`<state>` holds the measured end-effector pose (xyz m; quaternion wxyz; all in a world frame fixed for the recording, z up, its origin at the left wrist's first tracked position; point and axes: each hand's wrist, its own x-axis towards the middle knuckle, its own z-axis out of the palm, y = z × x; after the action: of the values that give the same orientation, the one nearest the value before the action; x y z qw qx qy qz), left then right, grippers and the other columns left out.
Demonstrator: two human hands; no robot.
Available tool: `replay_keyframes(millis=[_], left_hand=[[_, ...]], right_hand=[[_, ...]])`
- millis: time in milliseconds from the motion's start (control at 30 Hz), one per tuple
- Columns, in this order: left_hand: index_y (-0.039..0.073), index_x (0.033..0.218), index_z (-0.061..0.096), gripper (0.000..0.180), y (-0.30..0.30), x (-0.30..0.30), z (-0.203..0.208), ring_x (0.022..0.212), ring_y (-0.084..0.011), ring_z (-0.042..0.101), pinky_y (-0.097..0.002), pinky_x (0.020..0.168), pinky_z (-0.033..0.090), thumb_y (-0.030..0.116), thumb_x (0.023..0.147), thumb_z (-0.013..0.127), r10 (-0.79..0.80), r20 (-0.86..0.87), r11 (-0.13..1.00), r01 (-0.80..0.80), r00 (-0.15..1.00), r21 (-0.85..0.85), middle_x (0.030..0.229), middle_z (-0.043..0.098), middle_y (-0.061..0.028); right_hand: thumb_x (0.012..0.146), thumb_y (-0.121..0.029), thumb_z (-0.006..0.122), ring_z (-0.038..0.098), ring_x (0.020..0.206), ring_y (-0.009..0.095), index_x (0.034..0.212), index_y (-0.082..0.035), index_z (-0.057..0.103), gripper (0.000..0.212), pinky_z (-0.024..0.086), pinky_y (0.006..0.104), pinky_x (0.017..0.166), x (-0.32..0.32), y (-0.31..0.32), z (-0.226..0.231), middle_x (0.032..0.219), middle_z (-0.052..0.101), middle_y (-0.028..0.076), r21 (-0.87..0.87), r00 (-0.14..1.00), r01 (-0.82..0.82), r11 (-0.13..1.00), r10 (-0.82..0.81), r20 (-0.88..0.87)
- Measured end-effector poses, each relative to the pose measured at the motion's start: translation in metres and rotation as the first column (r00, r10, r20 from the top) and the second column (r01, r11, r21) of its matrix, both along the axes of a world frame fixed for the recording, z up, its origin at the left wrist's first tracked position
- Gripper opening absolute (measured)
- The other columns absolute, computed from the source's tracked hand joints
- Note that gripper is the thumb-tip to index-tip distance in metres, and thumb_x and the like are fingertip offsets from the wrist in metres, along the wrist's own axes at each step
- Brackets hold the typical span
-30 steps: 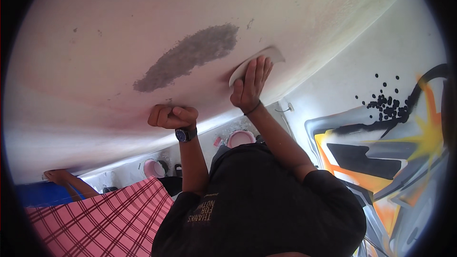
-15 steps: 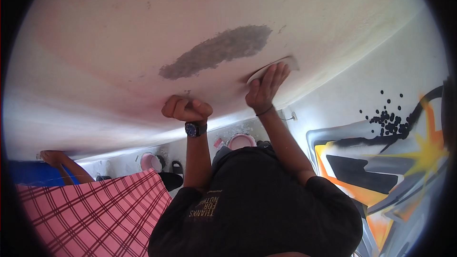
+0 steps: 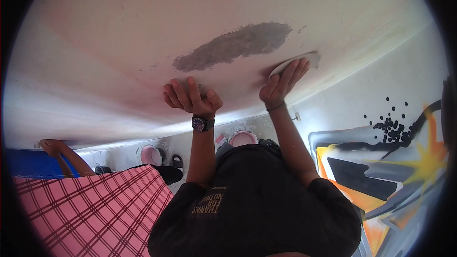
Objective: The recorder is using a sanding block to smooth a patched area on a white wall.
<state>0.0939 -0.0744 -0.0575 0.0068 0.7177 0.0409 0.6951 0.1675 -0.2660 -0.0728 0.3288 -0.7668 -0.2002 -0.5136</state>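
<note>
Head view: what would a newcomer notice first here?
The rough grey patch on the pale surface at the top stands out first. Just below it, a person in a black T-shirt reaches up, one hand pressing a pale pad to the surface, the watch hand curled against it. Orange and black graffiti fills the wall at right.

Black short-sleeved T-shirt, dark wristwatch, thin dark wristband

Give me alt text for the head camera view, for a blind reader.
A person's right hand presses a pale round pad flat against a white wall beside a grey rough patch; the left hand, wearing a dark wristwatch, rests curled on the wall.
</note>
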Motion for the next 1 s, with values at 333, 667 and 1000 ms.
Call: replay_keyframes(millis=[333,667,1000], left_hand=[[0.007,0.129,0.057,0.052,-0.004,0.010,-0.001,0.138,-0.0402,0.031,-0.0541,0.113,0.019,0.041,0.092,0.043,-0.045,0.044,0.998,0.047,0.998,-0.038,0.144,0.042,-0.0212],[0.003,0.128,0.057,0.064,-0.006,0.010,-0.003,0.138,-0.0397,0.032,-0.0543,0.113,0.019,0.050,0.093,0.032,-0.081,0.050,0.996,0.082,0.995,-0.020,0.142,0.044,-0.0227],[0.001,0.130,0.055,0.066,-0.002,0.012,0.001,0.137,-0.0398,0.033,-0.0539,0.112,0.020,0.049,0.094,0.028,-0.056,0.052,0.998,0.057,0.997,-0.006,0.142,0.044,-0.0238]], right_hand=[[0.101,-0.026,0.030,0.013,0.142,0.048,0.145,0.010,0.023,0.058,0.011,0.0594,0.113,-0.005,0.001,-0.023,0.153,0.018,0.027,-0.026,1.000,-0.022,0.999,0.022,-0.006],[0.100,-0.027,0.032,0.016,0.141,0.050,0.144,0.010,0.027,0.058,0.013,0.0606,0.112,-0.007,-0.003,-0.033,0.152,0.020,0.028,-0.021,0.999,-0.017,1.000,0.016,-0.041],[0.099,-0.027,0.033,0.017,0.140,0.050,0.145,0.008,0.027,0.058,0.013,0.0614,0.112,-0.002,-0.002,-0.038,0.152,0.022,0.027,-0.056,0.999,-0.032,0.998,0.031,-0.014]])
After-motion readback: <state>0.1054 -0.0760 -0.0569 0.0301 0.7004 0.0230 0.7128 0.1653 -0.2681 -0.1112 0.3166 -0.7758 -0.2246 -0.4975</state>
